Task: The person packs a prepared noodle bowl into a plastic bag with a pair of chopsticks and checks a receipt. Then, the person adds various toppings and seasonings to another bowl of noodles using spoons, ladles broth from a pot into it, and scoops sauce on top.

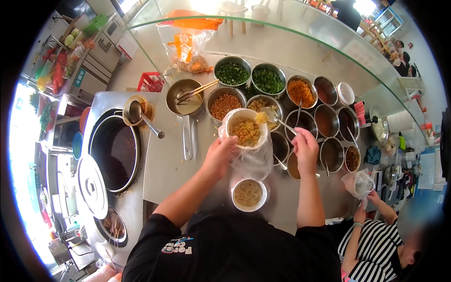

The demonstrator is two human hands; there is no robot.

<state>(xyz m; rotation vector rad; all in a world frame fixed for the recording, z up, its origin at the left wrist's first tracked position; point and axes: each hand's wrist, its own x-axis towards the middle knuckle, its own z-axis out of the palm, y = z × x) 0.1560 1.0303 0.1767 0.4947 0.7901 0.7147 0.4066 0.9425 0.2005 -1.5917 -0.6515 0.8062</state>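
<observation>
My left hand (221, 157) grips a white bowl (233, 115) at its left side. Chopped yellow-brown food (246, 132) fills the bowl, and a clear plastic bag (251, 162) hangs below it. In my right hand (306, 146) is a metal spoon (284, 125) held by its handle. Its head, with a yellow lump on it, is at the bowl's right rim, above a pot of pale chopped food (259, 102). Closer to my body stands a second white bowl (249, 194) with pale noodles in it.
Beyond the bowl are pots of chopped greens (232, 73), peanuts (224, 106) and orange shreds (301, 92). A saucepan (187, 150) with chopsticks stands left, near a large dark pot (137, 155). A glass screen (282, 24) borders the counter. A person in stripes (373, 251) handles a plastic bag at right.
</observation>
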